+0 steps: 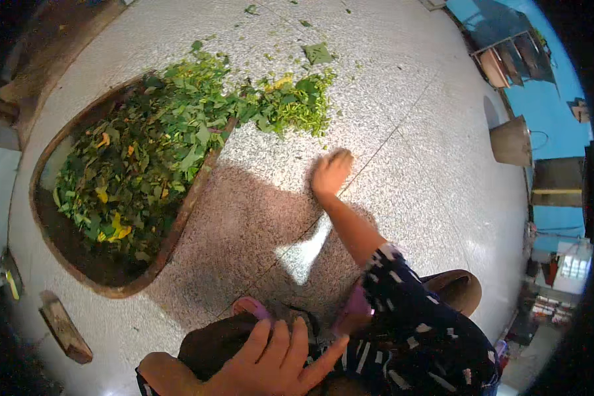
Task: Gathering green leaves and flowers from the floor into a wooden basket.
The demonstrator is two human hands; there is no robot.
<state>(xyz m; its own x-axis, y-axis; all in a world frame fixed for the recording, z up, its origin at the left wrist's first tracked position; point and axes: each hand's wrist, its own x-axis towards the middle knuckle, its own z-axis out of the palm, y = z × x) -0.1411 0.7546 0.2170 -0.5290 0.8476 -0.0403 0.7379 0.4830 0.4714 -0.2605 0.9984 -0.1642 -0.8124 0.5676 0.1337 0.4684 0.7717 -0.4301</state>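
A scoop-shaped winnowing tray (198,185) lies on the speckled floor at the left, holding chopped green leaves (128,168) with a few yellow pieces. More cut greens (297,104) spill past its open end onto the floor in a heap of leaf bits and short stems. My right hand (332,173) is low over the floor, just below that heap and right of the tray. It is blurred, and its fingertips and palm are hidden. Close to my body, my left hand (267,364) is over my lap with its fingers spread and nothing in it.
A loose leaf (318,53) and scattered bits lie beyond the heap. A wooden block (67,329) is at the lower left. Along the blue wall at the right are a bucket (511,141) and a rack (515,59). Pink footwear (251,306) shows near my left hand.
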